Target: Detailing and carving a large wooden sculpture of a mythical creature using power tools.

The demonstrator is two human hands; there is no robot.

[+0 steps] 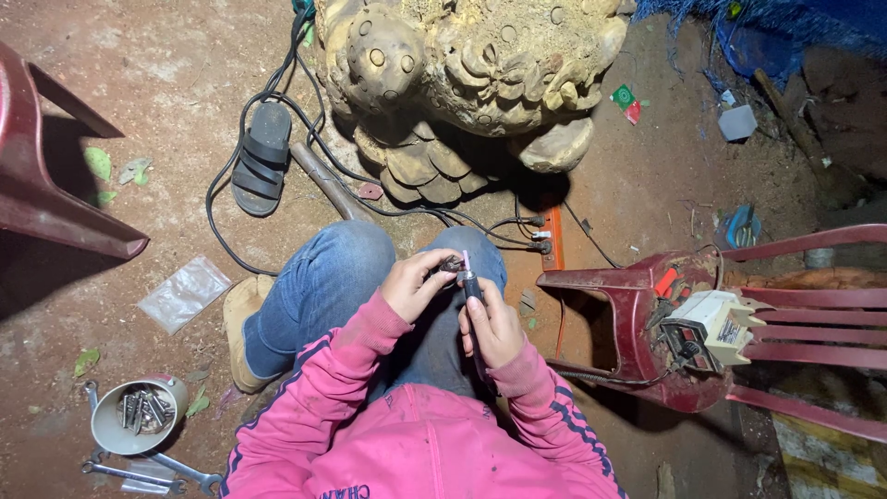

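Your fingers on the left hand are curling closed around a small dark part, pinching it just over your knees. Your right hand is gripping a slim dark rotary tool, its fingers wrapping the barrel, and the tool's pale pink tip is touching that part right beside your left fingertips.

Under both hands your blue jeans are showing, with pink sleeves running back toward you. Just beyond your fingers black cables are trailing across the dirt to an orange power strip, and past those a carved wooden sculpture is standing. Well out to the right of your right hand, a red plastic chair is carrying a white box-shaped unit. Well out to the left and nearer you, a metal bowl of bits is sitting beside wrenches, with a black sandal lying farther off.
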